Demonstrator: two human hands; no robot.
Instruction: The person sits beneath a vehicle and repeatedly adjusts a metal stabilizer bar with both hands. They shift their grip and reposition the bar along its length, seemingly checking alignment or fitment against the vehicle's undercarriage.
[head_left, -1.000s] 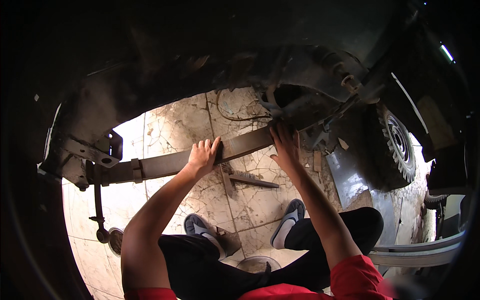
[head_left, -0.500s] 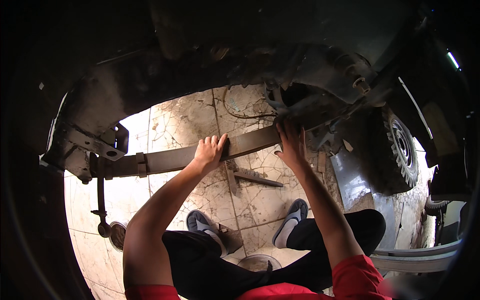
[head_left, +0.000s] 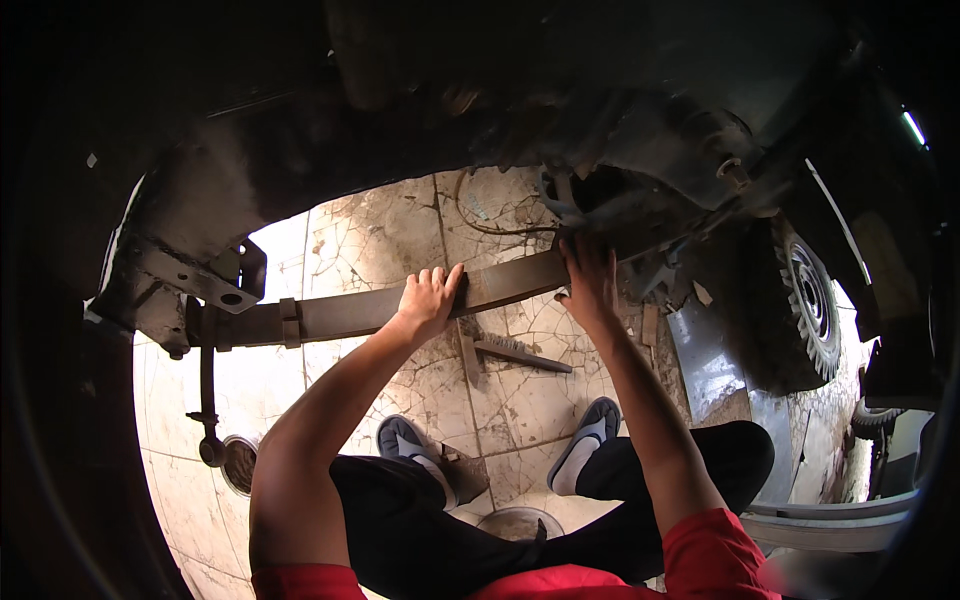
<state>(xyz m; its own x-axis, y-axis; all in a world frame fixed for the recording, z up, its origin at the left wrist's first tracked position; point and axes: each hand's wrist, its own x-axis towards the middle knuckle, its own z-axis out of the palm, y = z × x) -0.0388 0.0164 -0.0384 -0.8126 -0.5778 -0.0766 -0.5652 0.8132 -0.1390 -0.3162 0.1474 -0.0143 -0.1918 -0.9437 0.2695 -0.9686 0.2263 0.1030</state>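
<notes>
Item: long, flat, rust-brown steel leaf spring (head_left: 400, 305), running slantwise beneath the dark underbody of a vehicle (head_left: 480, 120), its far-left end at a grey bracket (head_left: 200, 285), its right end lost in shadow near the axle. My left hand (head_left: 430, 298) lies across the spring's middle, fingers curled over its upper edge, gripping it. My right hand (head_left: 590, 280) is pressed to the spring's right portion, fingers spread upward into the dark; I cannot tell whether it closes round anything. Below: cracked pale tiled floor (head_left: 400, 230), a flat metal bar with a crosspiece (head_left: 515, 352), two grey shoes (head_left: 585, 440), a black knobbly tyre (head_left: 800, 300) to the right. Handling note, by my judgement: the spring is heavy and springy, so both hands should bear evenly, keep the blade level, and stay clear of pinch points at the bracket.
</notes>
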